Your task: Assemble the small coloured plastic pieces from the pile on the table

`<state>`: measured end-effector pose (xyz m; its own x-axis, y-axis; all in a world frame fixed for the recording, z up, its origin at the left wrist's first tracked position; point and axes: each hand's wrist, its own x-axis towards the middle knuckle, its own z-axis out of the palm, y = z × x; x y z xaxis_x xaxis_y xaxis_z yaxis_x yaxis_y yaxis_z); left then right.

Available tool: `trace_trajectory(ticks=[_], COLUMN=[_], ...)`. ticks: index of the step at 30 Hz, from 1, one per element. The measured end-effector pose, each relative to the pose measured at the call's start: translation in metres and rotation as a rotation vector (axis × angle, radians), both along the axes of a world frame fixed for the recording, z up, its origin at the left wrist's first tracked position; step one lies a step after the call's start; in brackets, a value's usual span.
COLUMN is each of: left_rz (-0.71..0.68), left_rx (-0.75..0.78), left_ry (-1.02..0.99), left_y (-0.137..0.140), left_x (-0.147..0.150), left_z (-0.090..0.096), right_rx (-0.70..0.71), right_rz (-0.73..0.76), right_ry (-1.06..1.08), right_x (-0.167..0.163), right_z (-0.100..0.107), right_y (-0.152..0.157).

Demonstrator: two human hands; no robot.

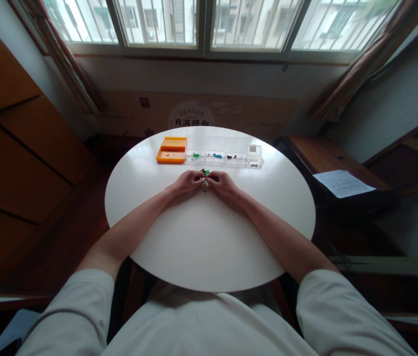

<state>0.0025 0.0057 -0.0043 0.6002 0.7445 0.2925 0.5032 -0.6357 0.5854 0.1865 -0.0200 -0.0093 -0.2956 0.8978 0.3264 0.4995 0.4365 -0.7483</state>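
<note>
My left hand (pixel 189 181) and my right hand (pixel 222 182) meet over the far half of the white table (pixel 201 237), fingertips almost touching. Each hand is closed in a pinch. Between and just beyond them lie small coloured pieces (pixel 205 172), mostly green with some dark ones; they look like tiny building bricks. A small blue piece (pixel 205 191) sits on the near side of the fingers. Whatever the fingertips grip is too small to make out.
Behind the hands stand an orange box (pixel 171 159) with a few bits inside and clear plastic boxes (pixel 216 162) holding green, blue and dark pieces. A smaller clear box (pixel 255 162) is at their right end. Paper (pixel 342 183) lies on a wooden bench to the right.
</note>
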Motion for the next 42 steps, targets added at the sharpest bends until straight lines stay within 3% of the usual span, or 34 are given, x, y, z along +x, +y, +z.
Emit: trace_trajectory(ticks=[42], left_rz=[-0.011], left_rx=[0.049], left_ry=[0.043], left_y=[0.0014], left_x=[-0.0008], left_z=[-0.0029], right_rx=[0.025], right_rz=[0.010], right_ry=[-0.048], right_x=[0.0012], right_z=[-0.0004], right_y=[-0.0002])
